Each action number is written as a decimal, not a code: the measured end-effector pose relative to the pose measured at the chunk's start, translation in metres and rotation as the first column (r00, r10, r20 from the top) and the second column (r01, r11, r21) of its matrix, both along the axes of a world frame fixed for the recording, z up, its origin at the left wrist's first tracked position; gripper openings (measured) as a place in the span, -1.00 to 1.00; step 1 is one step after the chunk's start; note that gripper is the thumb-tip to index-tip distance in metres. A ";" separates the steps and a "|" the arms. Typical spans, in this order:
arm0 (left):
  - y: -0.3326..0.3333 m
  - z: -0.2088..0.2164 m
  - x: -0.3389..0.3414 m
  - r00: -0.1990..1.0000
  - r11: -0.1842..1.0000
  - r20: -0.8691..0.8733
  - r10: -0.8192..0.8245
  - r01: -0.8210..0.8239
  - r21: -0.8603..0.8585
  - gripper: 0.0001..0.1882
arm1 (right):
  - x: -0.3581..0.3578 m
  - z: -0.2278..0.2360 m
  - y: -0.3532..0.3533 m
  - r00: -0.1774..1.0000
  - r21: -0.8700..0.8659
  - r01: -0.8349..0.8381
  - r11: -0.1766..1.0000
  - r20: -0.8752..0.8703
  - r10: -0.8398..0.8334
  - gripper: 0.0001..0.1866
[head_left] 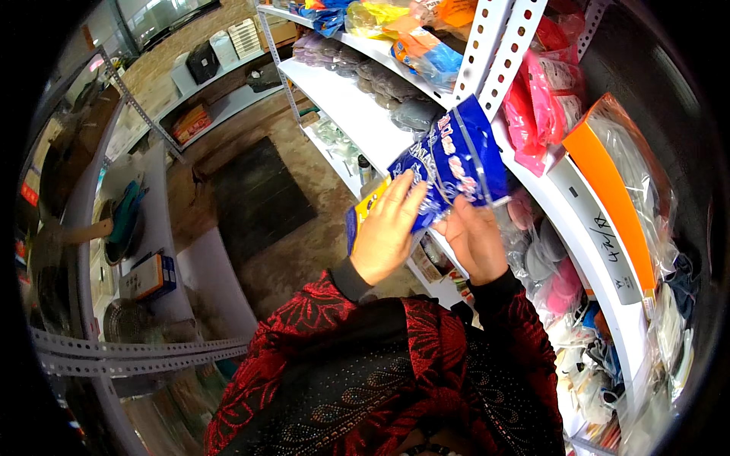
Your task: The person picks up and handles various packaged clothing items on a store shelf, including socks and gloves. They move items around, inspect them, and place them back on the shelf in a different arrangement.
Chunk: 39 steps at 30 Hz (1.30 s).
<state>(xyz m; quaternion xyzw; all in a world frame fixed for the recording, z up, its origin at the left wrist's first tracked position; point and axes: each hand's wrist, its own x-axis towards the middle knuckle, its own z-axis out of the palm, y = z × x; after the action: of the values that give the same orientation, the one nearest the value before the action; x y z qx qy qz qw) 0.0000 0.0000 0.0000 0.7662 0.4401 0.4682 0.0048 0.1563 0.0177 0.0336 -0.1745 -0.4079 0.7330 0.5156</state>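
1. A white shelf rack (346,95) with perforated uprights (498,45) runs from upper middle to lower right.
2. Its top shelf (380,47) carries plastic bags in yellow, blue and orange (422,45).
3. The next shelf (342,99) holds a row of grey packs (380,80), with bare white board in front of them.
4. A lower shelf edge (601,235) bears an orange-backed clear packet (620,175), with pink bags (540,106) just beside it.
5. Below lie grey and pink bagged items (551,266).
6. On the left, another white shelf (156,220) carries an orange and blue box (148,277).
7. The brown floor (304,251) bears a dark mat (258,197).
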 end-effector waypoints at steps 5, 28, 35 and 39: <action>0.025 -0.015 -0.032 0.637 0.909 0.771 -0.020 0.333 -0.251 -0.58 | 0.005 -0.002 0.001 0.866 0.381 0.195 0.903 0.365 -0.342 -0.54; 0.018 0.024 -0.036 0.171 0.629 0.984 -0.042 0.770 -0.107 -0.63 | 0.008 -0.028 0.034 0.995 -0.108 0.043 0.993 0.089 -0.034 -0.72; 0.025 0.048 -0.046 0.341 0.680 0.932 -0.127 0.714 -0.168 -0.65 | 0.007 -0.030 0.043 0.998 -0.102 -0.047 0.994 0.023 0.050 -0.68; 0.032 0.079 -0.049 0.444 0.736 0.893 -0.077 0.629 -0.250 -0.70 | 0.012 -0.042 0.047 0.992 -0.062 -0.102 0.993 0.064 0.106 -0.59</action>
<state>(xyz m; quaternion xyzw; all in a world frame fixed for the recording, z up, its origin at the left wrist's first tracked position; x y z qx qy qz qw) -0.0485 0.0317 0.0790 0.4841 0.3154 0.6128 0.5391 0.1686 0.0648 -0.0081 -0.1927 -0.4118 0.7644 0.4571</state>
